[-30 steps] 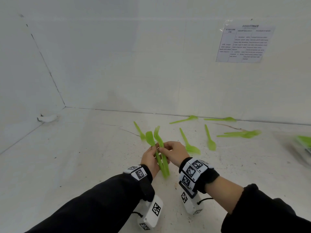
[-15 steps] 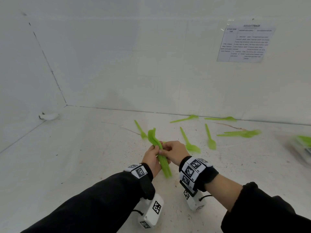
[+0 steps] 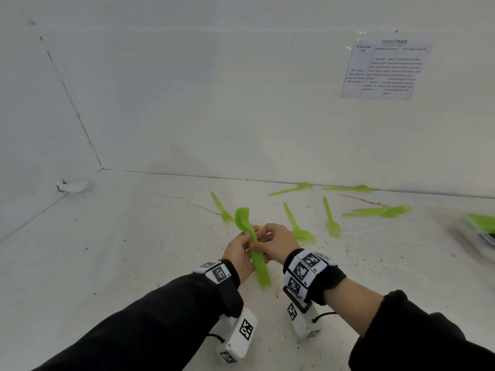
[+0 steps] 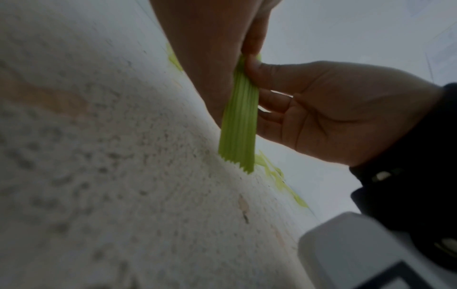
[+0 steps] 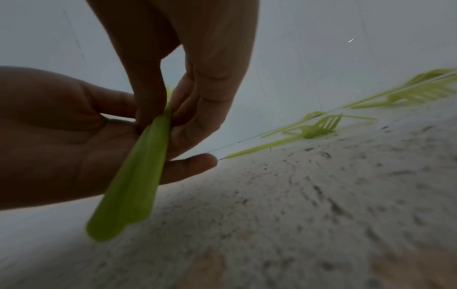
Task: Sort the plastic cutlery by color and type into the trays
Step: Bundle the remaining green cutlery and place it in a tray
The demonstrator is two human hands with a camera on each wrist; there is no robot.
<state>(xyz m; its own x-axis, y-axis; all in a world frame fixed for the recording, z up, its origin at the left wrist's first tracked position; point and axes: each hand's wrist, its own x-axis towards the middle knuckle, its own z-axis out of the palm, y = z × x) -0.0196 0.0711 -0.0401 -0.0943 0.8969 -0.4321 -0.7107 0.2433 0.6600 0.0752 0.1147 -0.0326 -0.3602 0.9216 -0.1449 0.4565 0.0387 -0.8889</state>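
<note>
Both the left hand (image 3: 238, 253) and the right hand (image 3: 276, 243) curl their fingers (image 4: 268, 74) tightly round one bunched stack of green cutlery (image 3: 254, 250) above the worktop (image 3: 107, 250).

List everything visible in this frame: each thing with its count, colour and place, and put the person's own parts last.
held cutlery stack: one nested bundle, count unclear, green, upright between both hands, lower ends at the table.
loose cutlery: about seven or eight pieces, green, scattered on the table beyond the hands; type mostly too blurred to tell.
tray: one, pale with green cutlery in it, far right edge, blurred.
table: one, white, speckled.
printed sheet: one, white, on the back wall, upper right.
white lump: one, at the left wall's base.
left hand: grips the stack.
right hand: pinches the stack.
wrist cameras: two, white, under the wrists.
</note>
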